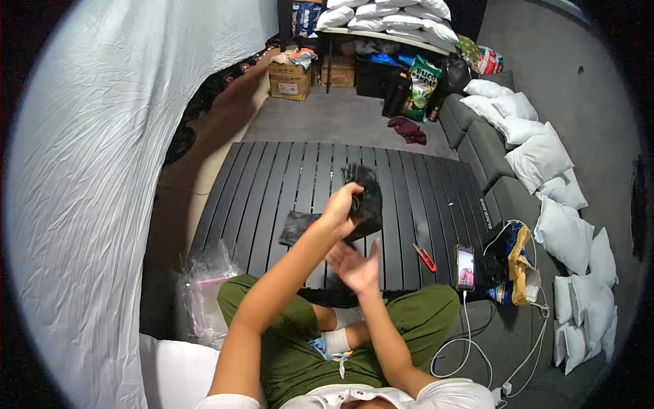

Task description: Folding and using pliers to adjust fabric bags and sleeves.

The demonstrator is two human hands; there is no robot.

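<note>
Over the slatted black table (255, 184), my left hand (338, 210) is closed around a black, soft-looking piece (368, 204). That piece is blurred, so its exact kind cannot be made out. Just below and nearer to me, my right hand (355, 267) is open, with its thumb raised and palm up, holding nothing. A second dark, flat piece (295, 228) lies on the slats left of my left wrist. Small red-handled thread snips (426, 258) rest on the table to the right of my hands.
A phone (465, 267) with a white cable lies at the table's right edge, beside a blue and yellow bag (521, 266). Clear plastic bags (208, 293) are at the left. White pillows (541, 157) line the grey sofa. Cardboard boxes (289, 82) stand farther back.
</note>
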